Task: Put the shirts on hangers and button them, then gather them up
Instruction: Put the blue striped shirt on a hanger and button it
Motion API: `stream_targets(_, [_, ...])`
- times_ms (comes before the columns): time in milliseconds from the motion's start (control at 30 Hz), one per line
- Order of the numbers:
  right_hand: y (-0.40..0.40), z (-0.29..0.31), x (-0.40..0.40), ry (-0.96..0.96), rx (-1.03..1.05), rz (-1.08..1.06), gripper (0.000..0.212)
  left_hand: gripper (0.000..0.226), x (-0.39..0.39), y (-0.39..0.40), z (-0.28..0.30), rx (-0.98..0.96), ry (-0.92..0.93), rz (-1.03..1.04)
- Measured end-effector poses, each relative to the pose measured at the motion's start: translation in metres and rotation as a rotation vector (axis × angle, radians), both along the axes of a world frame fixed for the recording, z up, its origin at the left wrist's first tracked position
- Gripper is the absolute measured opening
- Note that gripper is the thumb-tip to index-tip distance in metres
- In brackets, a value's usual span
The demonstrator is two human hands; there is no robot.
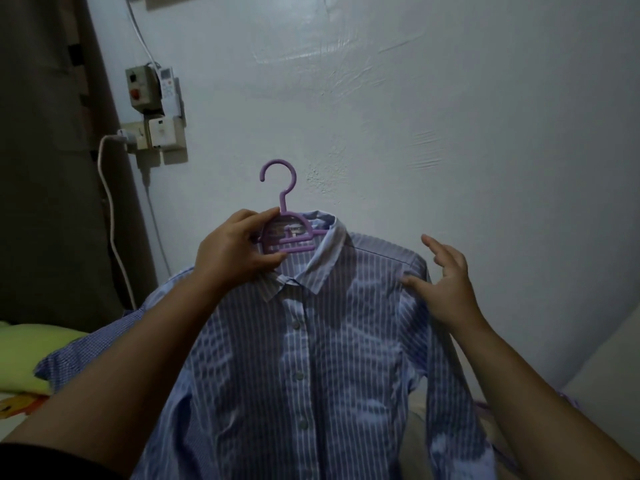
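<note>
Striped blue-and-white cotton hangs limp from a purple plastic hanger (289,233), held up in front of a pale wall (450,116); the striped shirt (311,358) already looks buttoned down its placket. The left hand (235,249) pinches the hanger's neck just below the hook, fingers (268,216) curled round the plastic. The right hand (446,285) is spread and relaxed, holding nothing, its thumb touching the shirt's shoulder seam. Light and floppy, the cloth will likely slide off sideways if tilted, so the rigid hanger neck is the sound place to grip, while the shoulder only needs smoothing. Another blue shirt (86,355) lies below at left, on the bed (31,344).
</note>
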State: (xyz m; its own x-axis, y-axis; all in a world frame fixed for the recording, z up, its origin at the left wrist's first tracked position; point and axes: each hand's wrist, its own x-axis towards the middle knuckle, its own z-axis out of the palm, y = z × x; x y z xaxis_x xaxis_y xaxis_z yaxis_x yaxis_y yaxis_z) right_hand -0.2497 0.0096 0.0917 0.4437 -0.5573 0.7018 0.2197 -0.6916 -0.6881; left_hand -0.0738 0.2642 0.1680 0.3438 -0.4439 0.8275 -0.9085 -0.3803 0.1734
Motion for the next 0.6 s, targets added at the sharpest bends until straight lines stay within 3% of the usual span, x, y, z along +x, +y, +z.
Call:
stream_targets(233, [-0.009,0.013,0.004,-0.238,0.239,0.139,0.040,0.076,0.000,0.027,0.018,0.033,0.035,0.055])
stream_targets(333, [-0.012,0.018,0.010,-0.239,0.277,0.144,0.036,0.076,-0.001,0.035,0.019,0.042,0.035,0.042])
stream_targets(467, [0.009,0.015,0.021,-0.164,0.060,0.087,0.034,0.076,-0.002,0.040,0.021,0.014,0.020,0.071])
stream_targets(600, [0.029,0.014,0.038,-0.064,-0.415,0.018,0.056,0.077,-0.004,0.044,0.023,0.034,-0.002,0.113])
